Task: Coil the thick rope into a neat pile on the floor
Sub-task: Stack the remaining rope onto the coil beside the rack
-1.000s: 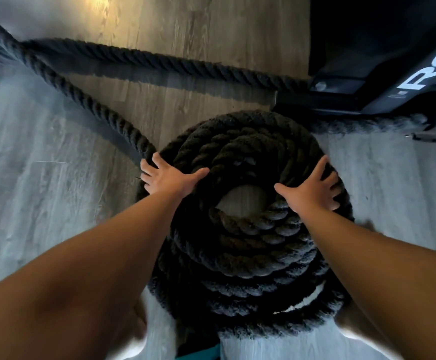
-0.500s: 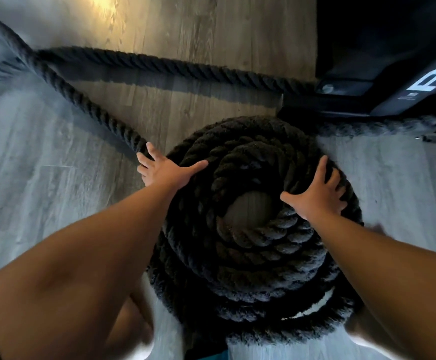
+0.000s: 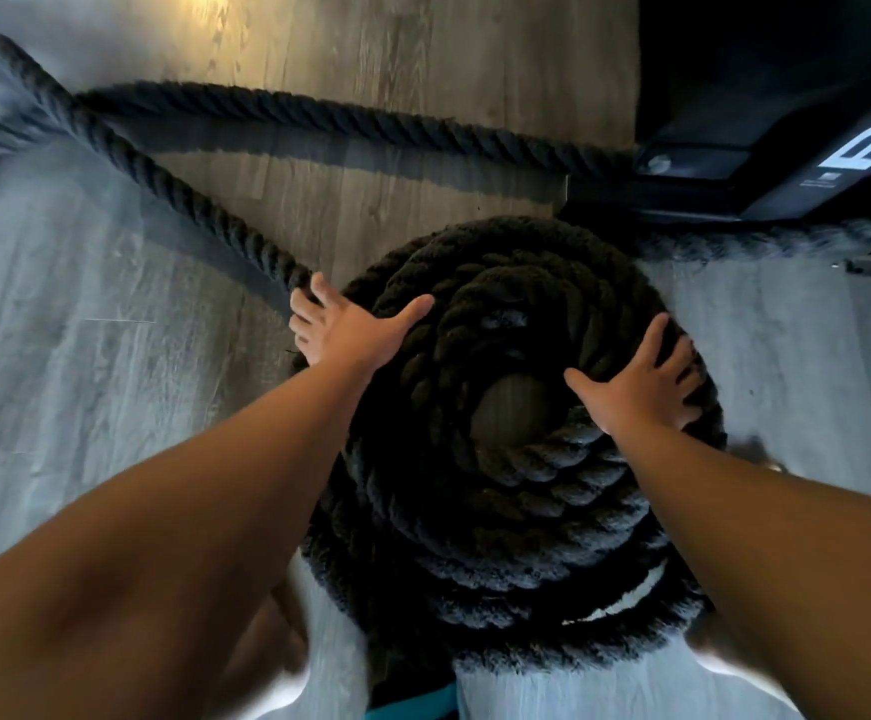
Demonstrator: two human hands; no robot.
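Note:
A thick black twisted rope lies wound in a stacked round coil on the wooden floor, with a small bare hole at its centre. My left hand lies flat on the coil's upper left edge, fingers spread, thumb pointing right. My right hand presses flat on the coil's right side with spread fingers. From under my left hand a loose strand of the rope runs away to the upper left.
A second stretch of rope crosses the floor at the back towards a black machine base with white lettering at the upper right. Grey wooden floor spreads out on the left. My knees show at the bottom.
Both hands stay flat on the coil; they have shifted slightly, the left one a little up and left, while the view has moved closer over the pile.

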